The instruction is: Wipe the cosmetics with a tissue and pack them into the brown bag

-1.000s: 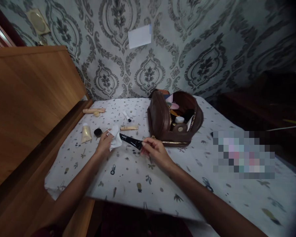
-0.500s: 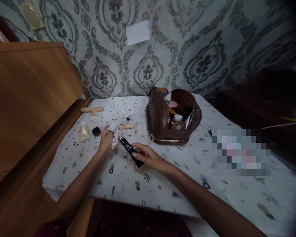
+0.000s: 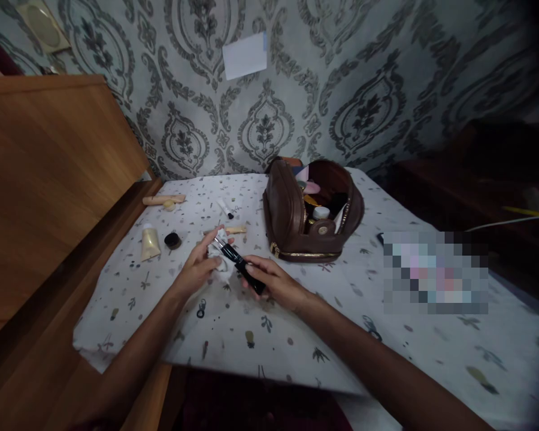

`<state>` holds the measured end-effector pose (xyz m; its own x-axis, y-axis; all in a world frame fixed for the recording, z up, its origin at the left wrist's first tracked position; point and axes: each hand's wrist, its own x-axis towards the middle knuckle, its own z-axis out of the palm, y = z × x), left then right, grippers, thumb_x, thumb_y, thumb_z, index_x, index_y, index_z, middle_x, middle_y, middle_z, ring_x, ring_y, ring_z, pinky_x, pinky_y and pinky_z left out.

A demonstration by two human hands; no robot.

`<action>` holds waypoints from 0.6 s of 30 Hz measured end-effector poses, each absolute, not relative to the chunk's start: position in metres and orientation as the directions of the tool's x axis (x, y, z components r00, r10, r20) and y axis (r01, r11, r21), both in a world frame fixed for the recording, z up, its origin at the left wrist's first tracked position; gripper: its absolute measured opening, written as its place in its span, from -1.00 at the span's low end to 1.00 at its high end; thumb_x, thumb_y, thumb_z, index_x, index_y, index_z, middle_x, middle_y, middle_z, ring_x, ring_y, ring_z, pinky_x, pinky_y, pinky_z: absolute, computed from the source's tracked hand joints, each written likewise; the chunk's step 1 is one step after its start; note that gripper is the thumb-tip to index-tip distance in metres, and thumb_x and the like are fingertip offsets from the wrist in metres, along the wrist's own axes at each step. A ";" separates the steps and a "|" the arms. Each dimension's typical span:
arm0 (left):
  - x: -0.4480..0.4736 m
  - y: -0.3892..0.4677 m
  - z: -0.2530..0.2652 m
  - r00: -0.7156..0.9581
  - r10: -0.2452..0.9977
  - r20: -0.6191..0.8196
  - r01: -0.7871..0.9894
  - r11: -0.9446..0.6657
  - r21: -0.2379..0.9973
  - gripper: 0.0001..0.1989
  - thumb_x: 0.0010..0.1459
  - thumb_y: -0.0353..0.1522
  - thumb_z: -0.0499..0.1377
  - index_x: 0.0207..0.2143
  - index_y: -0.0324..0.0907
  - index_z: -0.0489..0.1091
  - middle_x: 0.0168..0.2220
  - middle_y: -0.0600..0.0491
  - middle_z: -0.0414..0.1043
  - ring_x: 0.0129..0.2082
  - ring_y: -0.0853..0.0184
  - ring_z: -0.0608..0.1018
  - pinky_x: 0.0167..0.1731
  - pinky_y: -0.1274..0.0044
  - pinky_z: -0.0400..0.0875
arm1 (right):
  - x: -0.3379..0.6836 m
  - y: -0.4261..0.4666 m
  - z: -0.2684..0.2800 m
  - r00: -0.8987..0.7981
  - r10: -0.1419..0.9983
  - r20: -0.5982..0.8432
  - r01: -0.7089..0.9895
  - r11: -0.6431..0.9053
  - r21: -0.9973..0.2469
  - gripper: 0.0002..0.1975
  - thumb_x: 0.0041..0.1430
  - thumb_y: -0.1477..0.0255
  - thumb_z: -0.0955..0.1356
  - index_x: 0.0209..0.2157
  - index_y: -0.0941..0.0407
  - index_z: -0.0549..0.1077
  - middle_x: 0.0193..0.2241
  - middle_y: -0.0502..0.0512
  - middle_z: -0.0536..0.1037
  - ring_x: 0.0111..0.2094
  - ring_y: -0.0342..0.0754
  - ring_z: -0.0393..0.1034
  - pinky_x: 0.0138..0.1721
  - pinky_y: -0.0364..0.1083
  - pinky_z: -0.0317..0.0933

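Note:
My right hand [image 3: 272,280] is closed around the lower end of a black cosmetic tube [image 3: 237,258] with a slim, clear or silvery nozzle. The tube slants up and left toward my left hand [image 3: 202,267]. Crumpled in my left hand's fingers is a white wipe [image 3: 222,266], lying behind and under the nozzle end. Just beyond that hand lies a thin beige tube [image 3: 237,230], partly hidden by the fingers. A round black cap or jar [image 3: 172,240] and a cream-coloured squeeze tube [image 3: 150,242] stand to its left.
An open brown cosmetic bag [image 3: 312,209], full of items, sits at the back right. A small white tube [image 3: 225,208] lies left of it. At the far left are a longer beige tube [image 3: 164,199] and a small round beige piece [image 3: 169,205]. A blurred-out flat object [image 3: 435,272] lies right.
My left hand has brought the wipe right, up against the tube's nozzle end, and its fingers now spread around it. My right hand and the black tube have shifted slightly. The view has moved a little.

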<state>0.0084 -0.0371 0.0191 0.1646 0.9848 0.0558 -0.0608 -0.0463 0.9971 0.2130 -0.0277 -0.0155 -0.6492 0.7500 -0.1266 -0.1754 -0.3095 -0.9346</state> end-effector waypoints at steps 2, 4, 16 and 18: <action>0.004 -0.038 0.022 0.216 0.965 0.149 0.128 -0.179 0.975 -0.29 0.13 -0.22 0.22 0.31 -0.10 0.13 0.15 -0.14 0.40 0.13 0.09 0.46 0.04 0.37 0.37 | 0.214 -0.026 -0.015 -0.675 0.722 -0.155 -0.210 -0.389 -0.897 -0.45 0.07 0.09 0.44 -0.01 0.14 0.43 -0.54 -0.06 0.47 -0.69 -0.26 0.21 -0.72 -0.25 -0.16; 0.001 -0.041 0.025 0.249 0.933 0.260 0.366 -0.339 0.867 -0.41 0.24 -0.20 0.14 0.29 -0.11 0.18 0.17 -0.14 0.36 0.18 0.11 0.40 0.13 0.34 0.29 | 0.216 -0.025 -0.014 -0.716 0.678 -0.167 -0.240 -0.463 -0.853 -0.51 0.08 0.12 0.44 -0.07 0.17 0.47 -0.59 -0.08 0.43 -0.73 -0.29 0.12 -0.74 -0.24 -0.23; 0.011 -0.043 0.027 0.251 0.864 0.436 0.744 -0.460 0.484 -0.72 0.32 -0.25 -0.05 -0.34 -0.13 0.37 -0.43 0.08 0.40 -0.39 0.33 0.47 -0.32 0.53 0.36 | 0.219 -0.021 -0.017 -0.762 0.622 -0.179 -0.270 -0.557 -0.785 -0.55 0.05 0.09 0.44 -0.31 0.23 0.52 -0.69 -0.10 0.36 -0.76 -0.33 -0.04 -0.75 -0.26 -0.29; 0.013 -0.043 0.031 0.221 0.877 0.427 0.760 -0.429 0.488 -0.68 0.32 -0.24 -0.07 -0.43 -0.12 0.34 -0.52 0.12 0.35 -0.49 0.35 0.44 -0.40 0.54 0.32 | 0.217 -0.022 -0.019 -0.741 0.653 -0.156 -0.278 -0.509 -0.814 -0.58 0.01 0.09 0.47 -0.39 0.19 0.47 -0.67 -0.10 0.40 -0.76 -0.33 0.00 -0.75 -0.26 -0.23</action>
